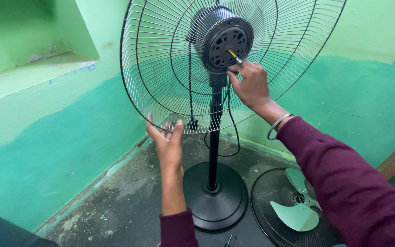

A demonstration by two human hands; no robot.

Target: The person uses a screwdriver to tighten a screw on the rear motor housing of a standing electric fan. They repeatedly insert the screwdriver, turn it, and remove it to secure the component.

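Observation:
A black pedestal fan stands in front of me with its rear wire guard [161,59] mounted around the dark motor housing [222,39]. My right hand [250,84] is closed on a small screwdriver [234,56] with a yellow shaft, its tip against the back of the motor housing. My left hand [168,142] is open, palm toward the guard, fingertips at the guard's lower rim. The black pole [214,151] runs down to the round base [216,196].
On the floor at the right lies the front guard [270,192] with pale green fan blades [298,210] on it. A black cord [232,132] hangs beside the pole. Green walls close in at left and behind; a small screw-like item [228,240] lies by the base.

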